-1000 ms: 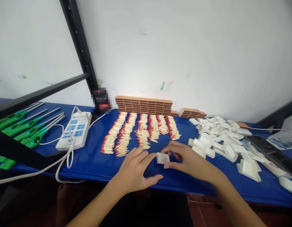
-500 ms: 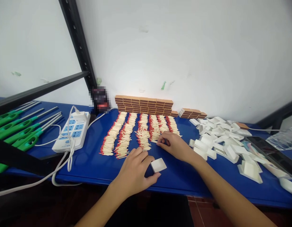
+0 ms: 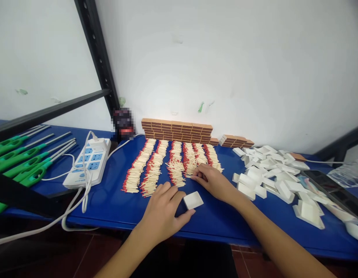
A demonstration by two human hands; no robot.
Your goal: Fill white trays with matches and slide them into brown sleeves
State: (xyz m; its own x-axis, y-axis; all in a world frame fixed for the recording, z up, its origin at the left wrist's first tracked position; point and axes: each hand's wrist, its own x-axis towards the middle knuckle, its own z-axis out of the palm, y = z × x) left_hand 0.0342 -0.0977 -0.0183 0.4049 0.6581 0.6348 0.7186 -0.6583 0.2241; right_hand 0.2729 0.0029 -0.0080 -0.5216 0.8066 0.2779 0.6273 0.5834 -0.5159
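1. Left hand (image 3: pixel 163 210): we see thumb and forefinger closed on the left edge of one white tray (image 3: pixel 193 200). The tray lies open side up on the blue table (image 3: pixel 115 204), just right of the pinch.
2. Right hand (image 3: pixel 213 181): its fingers are bunched and curled down onto the near ends of the match rows (image 3: pixel 173 164), just beyond the tray. We cannot tell whether any sticks are pinched, because the knuckles cover the fingertips.
3. Match rows: six bands of red-tipped sticks run away from the right fingertips. The ends nearest that hand are ragged.
4. Brown sleeves (image 3: pixel 176 131): these are stacked in a low wall past the far ends of the rows.
5. Spare trays (image 3: pixel 271 173): a loose white heap lies to the right of the right wrist.
6. Power strip (image 3: pixel 87 162) and green lighters (image 3: pixel 25 158): both lie well left of the left hand.
7. Risks, in our judgement:
   - The left hand grips the tray by one edge only, so a nudge could tip or spin it.
   - A sweep of the right fingers could scatter neighbouring rows and mix head directions.
   - A bundle that is too thick could spill over the shallow tray wall.
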